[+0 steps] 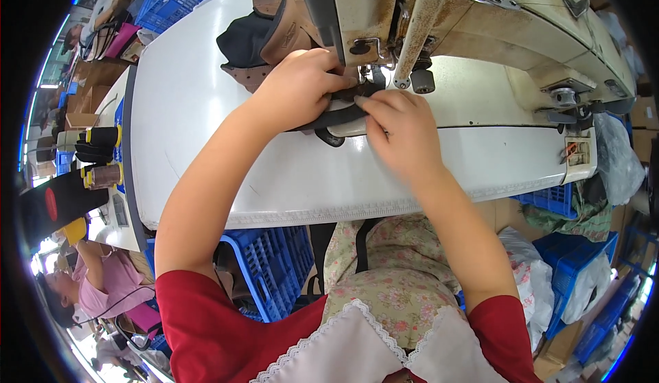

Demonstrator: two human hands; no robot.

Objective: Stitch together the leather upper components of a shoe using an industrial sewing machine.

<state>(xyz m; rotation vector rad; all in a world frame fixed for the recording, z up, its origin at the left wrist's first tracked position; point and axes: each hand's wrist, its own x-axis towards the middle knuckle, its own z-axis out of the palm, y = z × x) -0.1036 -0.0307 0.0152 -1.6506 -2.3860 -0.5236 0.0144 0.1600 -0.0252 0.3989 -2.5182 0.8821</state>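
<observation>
A brown and black shoe upper (pixel 285 34) lies on the white sewing machine table, partly hidden behind my left hand and the machine head. My left hand (pixel 299 86) is closed, its fingertips pressing the work close to the needle area. From the right, my right hand (pixel 403 130) pinches the edge of a dark strip (pixel 338 117) that seems to belong to the same upper. Both sets of fingertips sit just in front of the presser foot (pixel 364 74). The needle itself is too small to make out.
The worn sewing machine (pixel 480 22) overhangs the back and right of the white table (pixel 226 177). Blue crates (pixel 271 266) stand below the front edge. Thread spools (pixel 103 176) are at the left, where another person in pink (pixel 110 280) sits. Plastic bags (pixel 525 266) lie at lower right.
</observation>
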